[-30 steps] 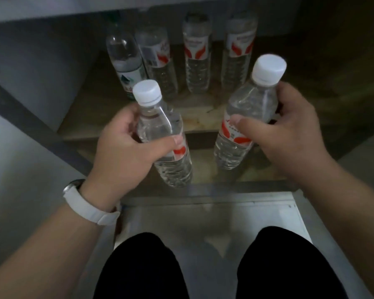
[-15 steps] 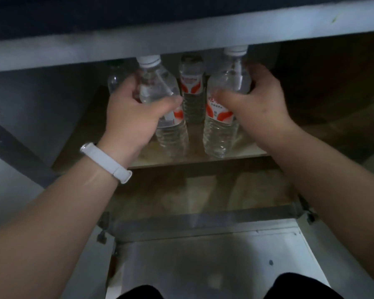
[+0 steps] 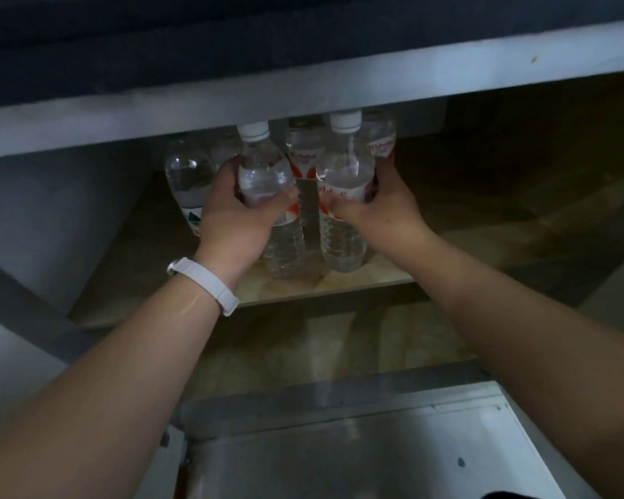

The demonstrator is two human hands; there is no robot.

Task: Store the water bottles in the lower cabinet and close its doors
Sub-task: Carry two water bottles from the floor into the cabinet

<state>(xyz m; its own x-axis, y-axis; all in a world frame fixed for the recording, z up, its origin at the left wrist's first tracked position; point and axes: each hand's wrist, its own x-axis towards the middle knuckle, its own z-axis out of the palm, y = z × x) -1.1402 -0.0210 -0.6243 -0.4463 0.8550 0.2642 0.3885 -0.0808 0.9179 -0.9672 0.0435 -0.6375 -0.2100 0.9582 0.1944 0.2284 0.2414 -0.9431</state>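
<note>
The left bottle (image 3: pixel 263 174) and right bottle (image 3: pixel 344 171) have been brought in onto the shelf (image 3: pixel 375 275) at 12 o'clock, gripped by the left hand (image 3: pixel 238 221) and right hand (image 3: pixel 384 210) respectively. Release and door closing are judged outstanding.

Water bottles: six. Two in front, left front bottle (image 3: pixel 267 174) and right front bottle (image 3: pixel 343 174). Four behind: green-label bottle (image 3: pixel 188 181), faint bottle (image 3: pixel 225 152) mostly hidden, middle back bottle (image 3: pixel 305 153), right back bottle (image 3: pixel 384 138). White caps showing: two. Hands: two, left hand (image 3: pixel 231 225), right hand (image 3: pixel 386 210), one front bottle each. Wristband (image 3: pixel 204 282): one. Shelf (image 3: pixel 368 280): one.
</note>
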